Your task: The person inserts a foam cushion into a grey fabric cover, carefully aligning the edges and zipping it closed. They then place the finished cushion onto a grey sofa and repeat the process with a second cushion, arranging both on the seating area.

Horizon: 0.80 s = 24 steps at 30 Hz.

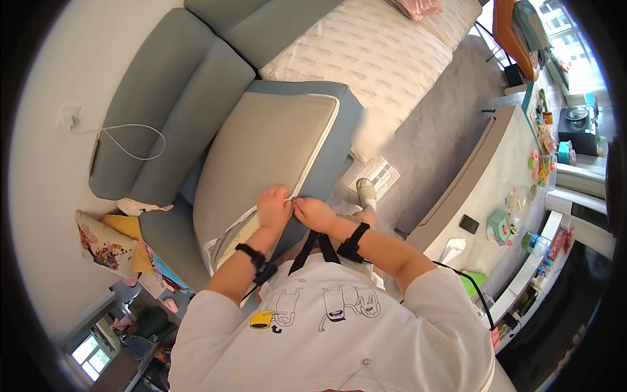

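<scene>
A large cushion with a beige textured cover (pixel 274 137) rests on the blue-grey sofa seat (pixel 350 108) before me. A light zipper (pixel 321 139) follows its edge. Towards my body the cover gapes, and a pale yellow inner pad (pixel 240 240) shows in the gap. My left hand (pixel 274 208) grips the cover's edge at the zipper, fingers curled over it. Close beside it, my right hand (pixel 314 214) pinches at the zipper slider (pixel 293 199), which the fingertips partly hide. Both wrists wear black straps.
Grey sofa backrests (pixel 171 108) stand left, with a white cable (pixel 137 157) draped over one. Beyond is a plastic-wrapped mattress or cushion (pixel 372 49). A white plastic rack (pixel 377 176) lies by my foot. On the right, a long table (pixel 455 196) bears a phone (pixel 469 224).
</scene>
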Each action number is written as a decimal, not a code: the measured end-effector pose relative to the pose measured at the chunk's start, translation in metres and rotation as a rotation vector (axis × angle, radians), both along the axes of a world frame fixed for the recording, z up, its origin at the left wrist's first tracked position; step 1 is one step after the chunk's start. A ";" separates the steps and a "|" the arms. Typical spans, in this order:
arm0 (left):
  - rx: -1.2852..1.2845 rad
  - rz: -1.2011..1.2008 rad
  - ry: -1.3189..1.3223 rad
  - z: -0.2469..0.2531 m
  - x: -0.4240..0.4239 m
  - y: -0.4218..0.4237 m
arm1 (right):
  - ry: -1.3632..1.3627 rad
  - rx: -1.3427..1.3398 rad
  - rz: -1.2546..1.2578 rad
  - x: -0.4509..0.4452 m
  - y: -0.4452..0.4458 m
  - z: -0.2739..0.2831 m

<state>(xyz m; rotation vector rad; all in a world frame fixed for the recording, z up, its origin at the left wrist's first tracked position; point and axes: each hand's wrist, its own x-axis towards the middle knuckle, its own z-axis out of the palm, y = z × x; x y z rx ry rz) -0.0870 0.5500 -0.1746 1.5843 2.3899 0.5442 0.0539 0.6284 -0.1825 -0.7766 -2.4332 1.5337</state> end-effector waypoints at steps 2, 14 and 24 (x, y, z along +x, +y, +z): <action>-0.071 0.013 -0.074 0.039 -0.013 -0.002 | 0.002 0.009 0.006 -0.002 0.007 0.003; -0.058 0.395 -0.133 0.056 -0.001 -0.091 | -0.154 -0.447 -0.049 -0.013 0.012 0.038; -0.154 0.087 -0.034 -0.010 0.019 -0.095 | -0.216 -0.110 0.204 0.015 -0.024 0.016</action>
